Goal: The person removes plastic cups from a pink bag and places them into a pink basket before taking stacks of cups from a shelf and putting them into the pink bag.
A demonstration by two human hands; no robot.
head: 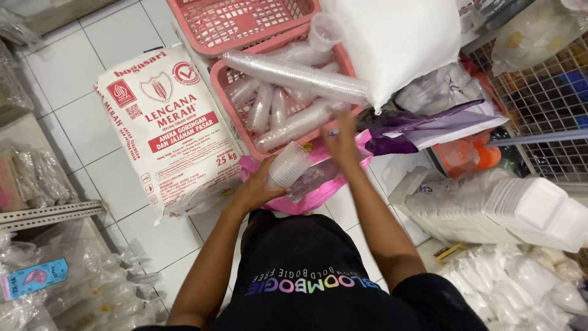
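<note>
Head view, looking down. The left hand [257, 187], arm reaching up from the lower frame, curls its fingers around a stack of clear plastic cups [288, 164] at centre frame, over a pink plastic bag [306, 199]. The right hand [340, 142] is blurred; whether its fingers grip anything cannot be told. Above lies a pink basket [223, 79] of sleeved cups, hemmed by a flour sack [168, 129] at left and a white bag [398, 43] at upper right. Bare floor tile shows only at upper left.

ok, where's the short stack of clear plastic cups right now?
In the head view, the short stack of clear plastic cups sits in the left hand, left of centre, over the pink plastic bag, just below the pink plastic basket.
</note>
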